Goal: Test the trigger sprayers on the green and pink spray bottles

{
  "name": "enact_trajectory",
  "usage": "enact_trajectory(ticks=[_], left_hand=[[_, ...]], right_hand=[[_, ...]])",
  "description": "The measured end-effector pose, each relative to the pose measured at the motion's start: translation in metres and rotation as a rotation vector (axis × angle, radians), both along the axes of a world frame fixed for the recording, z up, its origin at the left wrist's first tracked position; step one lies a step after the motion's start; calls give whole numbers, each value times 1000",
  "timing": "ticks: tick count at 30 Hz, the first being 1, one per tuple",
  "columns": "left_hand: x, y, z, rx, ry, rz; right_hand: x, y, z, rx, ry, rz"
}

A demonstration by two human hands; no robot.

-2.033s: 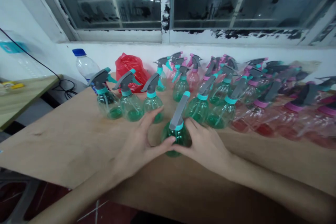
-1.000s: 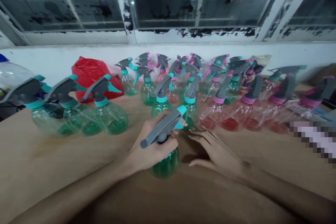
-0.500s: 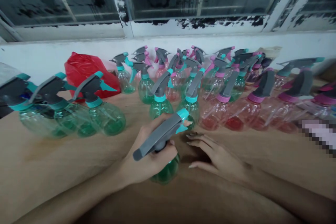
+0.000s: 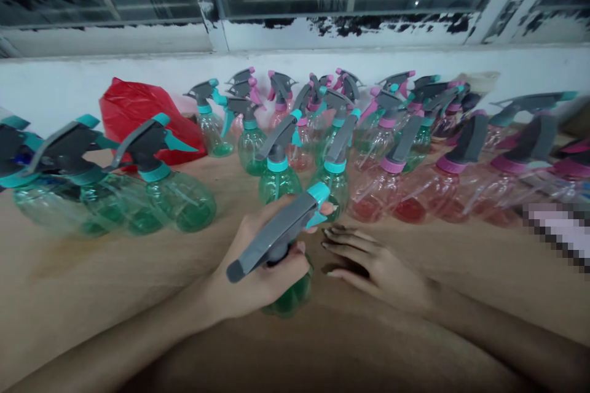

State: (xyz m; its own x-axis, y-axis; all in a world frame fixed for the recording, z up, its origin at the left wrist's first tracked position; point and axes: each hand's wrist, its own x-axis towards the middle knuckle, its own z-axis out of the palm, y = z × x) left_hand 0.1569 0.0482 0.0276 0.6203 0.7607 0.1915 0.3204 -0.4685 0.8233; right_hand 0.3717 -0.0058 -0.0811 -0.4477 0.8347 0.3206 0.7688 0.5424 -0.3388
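My left hand (image 4: 265,264) is wrapped round the neck of a green spray bottle (image 4: 291,298), just below its grey trigger head. The turquoise nozzle points away and to the right, and the fingers hide the collar. My right hand (image 4: 369,261) rests on the table to the right of that bottle, fingers spread, holding nothing. Right behind the held bottle stand two more green bottles with turquoise collars, one of them a green spray bottle (image 4: 279,181). Pink spray bottles (image 4: 375,196) with pink collars stand in a row beyond my right hand.
Three green spray bottles (image 4: 182,199) stand at the left. Behind them lies a red plastic bag (image 4: 142,116) against the white wall. Several more pink and green bottles crowd the back of the wooden table (image 4: 152,276). A blurred-out pale object (image 4: 562,230) lies at the right.
Earlier both hands were round the green bottle; now only my left hand holds it, by the neck, with its head turned. My right hand has let go and moved right. The view has shifted.
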Motion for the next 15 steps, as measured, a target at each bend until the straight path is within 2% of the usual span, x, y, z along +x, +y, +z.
enact_trajectory(ticks=[15], left_hand=[[1,3,0,85,-39,-36]], right_hand=[[0,0,0,19,37,17]])
